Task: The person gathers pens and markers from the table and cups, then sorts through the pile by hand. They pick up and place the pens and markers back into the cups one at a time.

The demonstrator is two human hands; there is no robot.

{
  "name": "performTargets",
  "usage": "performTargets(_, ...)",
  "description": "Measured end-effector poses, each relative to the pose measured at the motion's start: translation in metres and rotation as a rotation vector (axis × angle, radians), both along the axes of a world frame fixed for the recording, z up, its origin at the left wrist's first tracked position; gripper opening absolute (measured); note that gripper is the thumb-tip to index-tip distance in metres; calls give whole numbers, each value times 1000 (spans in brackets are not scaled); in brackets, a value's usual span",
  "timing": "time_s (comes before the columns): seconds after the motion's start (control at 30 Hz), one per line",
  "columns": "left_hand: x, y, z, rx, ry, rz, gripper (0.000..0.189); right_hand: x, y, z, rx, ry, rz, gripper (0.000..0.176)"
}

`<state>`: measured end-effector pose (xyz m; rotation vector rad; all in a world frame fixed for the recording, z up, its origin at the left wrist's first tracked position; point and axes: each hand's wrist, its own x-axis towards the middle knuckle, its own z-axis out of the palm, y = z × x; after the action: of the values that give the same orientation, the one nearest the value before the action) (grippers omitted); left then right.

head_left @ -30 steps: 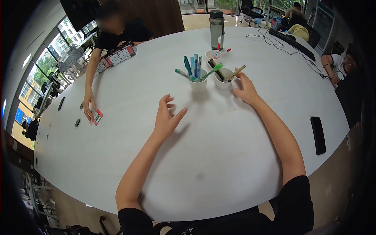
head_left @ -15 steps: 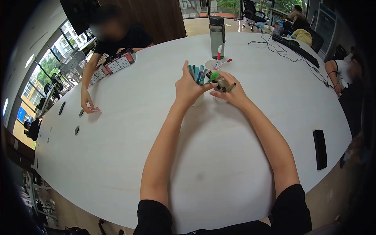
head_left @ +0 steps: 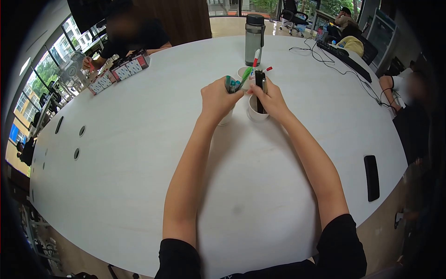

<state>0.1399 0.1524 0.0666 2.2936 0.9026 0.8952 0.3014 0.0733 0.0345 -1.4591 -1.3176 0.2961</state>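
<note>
My left hand [head_left: 216,98] is closed round a bunch of teal pens [head_left: 228,84], just above a white cup [head_left: 226,120] whose lower part shows; the hand hides where the pens meet the cup. A bright green pen [head_left: 246,76] slants up and right beside that bunch. My right hand [head_left: 273,98] grips several black pens [head_left: 259,93] between thumb and fingers. Their lower ends are inside a second white cup [head_left: 256,114]. Behind the hands stands a third cup [head_left: 241,73] with red-and-white markers [head_left: 256,59] in it.
A grey water bottle [head_left: 254,42] stands behind the cups. Boxes [head_left: 120,72] line the far left near a seated person. A keyboard [head_left: 344,58] and cables are at the far right, with another person nearby. A black phone-like slab [head_left: 371,178] lies at right.
The black pens in my right hand went from slanted to upright in the cup. The green pen now points up beside the teal ones. The seated person's hand left the table for the boxes.
</note>
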Motion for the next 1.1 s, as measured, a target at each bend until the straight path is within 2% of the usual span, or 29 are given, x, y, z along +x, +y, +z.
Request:
performTargets(0.23,-13,-8,18,1,-259,-36,19,-5,-12,40,323,280,162,29)
performTargets(0.3,-17,-12,32,-33,-325,-35,19,-7,-20,59,329,241,133,32)
performTargets(0.37,-23,-15,44,-107,-373,-44,20,-19,-23,78,426,277,98,33)
performTargets(0.47,-27,-21,57,-240,-619,-139,19,-42,-11,95,551,242,26,33)
performTargets(0.53,-29,-32,67,-404,-735,-290,25,-64,3,102,635,265,84,38)
performTargets(0.57,-30,-40,66,-489,-773,-360,26,-87,-3,113,621,473,195,40)
performTargets(0.6,-31,-44,68,-576,-810,-428,26,-94,9,111,663,394,160,43)
performTargets(0.67,-33,-46,69,-599,-794,-453,25,-96,11,102,608,503,283,44)
performTargets(0.83,-27,-46,57,-560,-772,-491,20,-90,13,92,560,536,224,55)
performTargets(0.87,-26,-45,56,-478,-709,-460,20,-88,12,90,559,547,202,57)
performTargets(0.9,-25,-45,56,-395,-645,-428,19,-81,11,85,437,573,258,79)
performTargets(0.97,-25,-46,56,-293,-581,-353,16,-79,16,76,489,479,227,84)
performTargets(1.1,-22,-45,47,-319,-657,-268,30,-77,30,63,438,463,191,91)
